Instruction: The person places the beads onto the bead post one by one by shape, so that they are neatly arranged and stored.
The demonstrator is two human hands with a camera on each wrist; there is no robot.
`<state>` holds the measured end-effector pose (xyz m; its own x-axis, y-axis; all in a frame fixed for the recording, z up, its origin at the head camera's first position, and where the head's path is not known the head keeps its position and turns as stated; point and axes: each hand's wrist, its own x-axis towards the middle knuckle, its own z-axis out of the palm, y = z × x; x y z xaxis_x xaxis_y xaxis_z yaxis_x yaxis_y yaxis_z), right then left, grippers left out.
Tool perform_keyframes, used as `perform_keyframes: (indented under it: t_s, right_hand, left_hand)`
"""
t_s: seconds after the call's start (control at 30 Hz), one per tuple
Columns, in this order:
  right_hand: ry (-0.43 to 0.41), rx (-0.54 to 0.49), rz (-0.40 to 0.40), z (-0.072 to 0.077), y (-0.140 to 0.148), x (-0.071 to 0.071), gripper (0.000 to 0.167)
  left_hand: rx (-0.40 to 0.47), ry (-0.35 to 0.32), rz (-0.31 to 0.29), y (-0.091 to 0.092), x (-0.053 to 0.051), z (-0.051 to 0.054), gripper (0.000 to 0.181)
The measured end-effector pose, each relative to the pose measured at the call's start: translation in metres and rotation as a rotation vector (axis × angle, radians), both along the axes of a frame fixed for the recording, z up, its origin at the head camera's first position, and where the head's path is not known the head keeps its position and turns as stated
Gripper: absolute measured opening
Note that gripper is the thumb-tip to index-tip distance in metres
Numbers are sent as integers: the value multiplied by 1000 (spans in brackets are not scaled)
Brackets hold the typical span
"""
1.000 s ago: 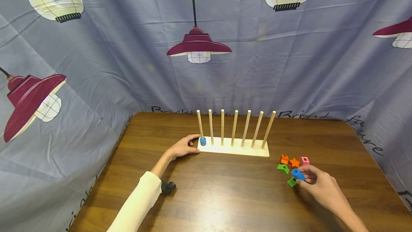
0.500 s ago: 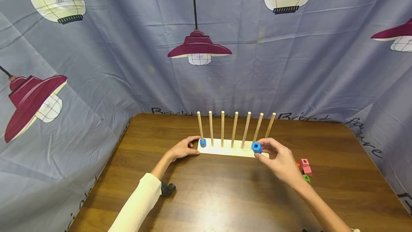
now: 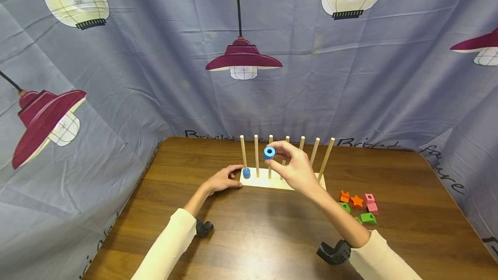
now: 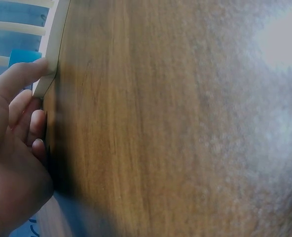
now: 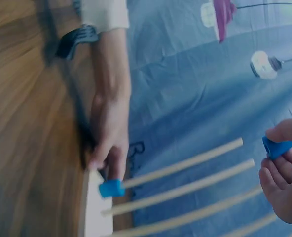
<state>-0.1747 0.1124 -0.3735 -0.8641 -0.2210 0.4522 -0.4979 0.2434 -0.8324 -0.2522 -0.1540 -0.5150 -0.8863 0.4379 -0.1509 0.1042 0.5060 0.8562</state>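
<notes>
Blue and hollow, the bead [image 3: 269,153] is pinched between thumb and fingers of the right hand [image 3: 297,170]; we see it beyond the peg tips and apart from them in the right wrist view. Below, the wooden peg rack [image 3: 264,181] carries another blue piece [image 3: 247,173] at the foot of its leftmost peg [image 3: 243,152]. Half a second ago we had the bead over the rack's right end; now, from the head, it appears beside the third peg [image 3: 271,137], and the orange pieces [image 3: 356,201] show fully again. We find the left hand [image 3: 222,179] gripping the rack's left end, thumb in front, while the right forearm [image 3: 338,215] slants in from the lower right.
</notes>
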Motion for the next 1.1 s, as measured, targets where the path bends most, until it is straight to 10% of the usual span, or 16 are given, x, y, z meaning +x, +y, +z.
perform_keyframes:
  t_s: [1.1]
  right_hand:
    - [-65,-9,-104,10,-76,-54,34]
  left_hand:
    - [0,-44,25,1,8,5,68]
